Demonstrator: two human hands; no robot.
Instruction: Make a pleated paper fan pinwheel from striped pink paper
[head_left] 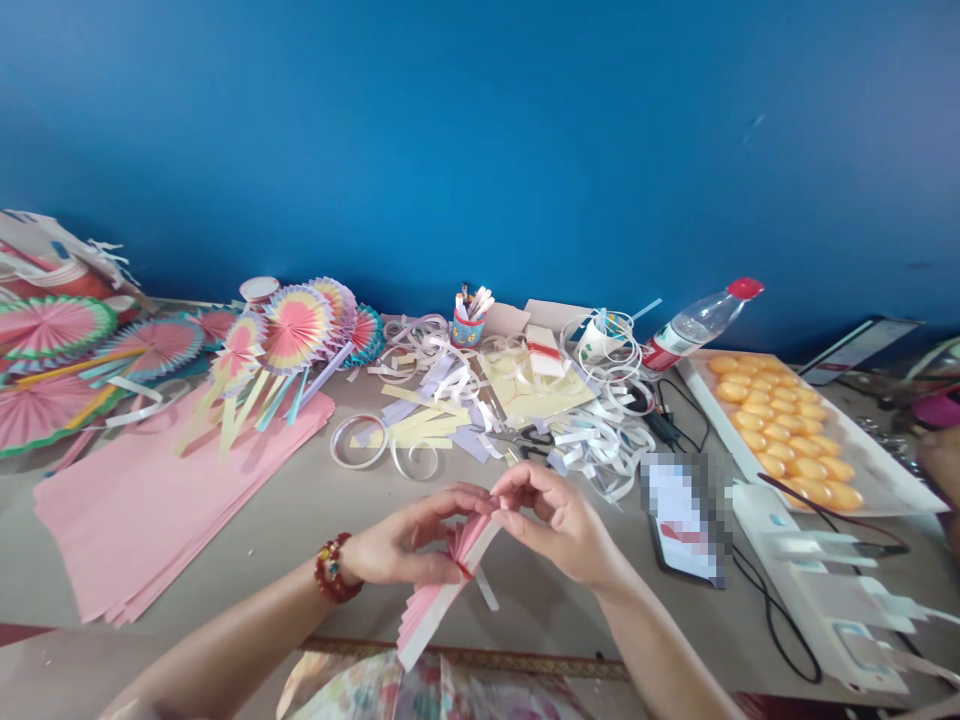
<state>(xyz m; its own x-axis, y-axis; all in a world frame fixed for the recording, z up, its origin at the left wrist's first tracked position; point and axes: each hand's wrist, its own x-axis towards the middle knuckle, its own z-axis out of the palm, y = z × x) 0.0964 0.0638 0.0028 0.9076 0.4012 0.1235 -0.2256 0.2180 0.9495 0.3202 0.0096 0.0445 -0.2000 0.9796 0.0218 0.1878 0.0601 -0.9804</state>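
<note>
A strip of pink paper (pixel 429 612), folded into accordion pleats with a white edge, slants between my hands near the table's front. Red string or a band seems to cross its middle. My left hand (pixel 412 540), with a beaded bracelet at the wrist, grips the pleats around the middle. At the paper's upper end, my right hand (pixel 551 520) pinches the folds between thumb and fingers. A narrow white strip (pixel 487 590) shows just below the paper. Part of the pleats is hidden behind my fingers.
Pink sheets (pixel 172 490) and finished paper fans (pixel 296 325) lie left. A tape roll (pixel 358 442), paper scraps (pixel 611 440) and a pen cup (pixel 468 325) are ahead. At right are a bottle (pixel 697 325), phone (pixel 686 520), power strip (pixel 814 590) and tray of yellow oval objects (pixel 926 490).
</note>
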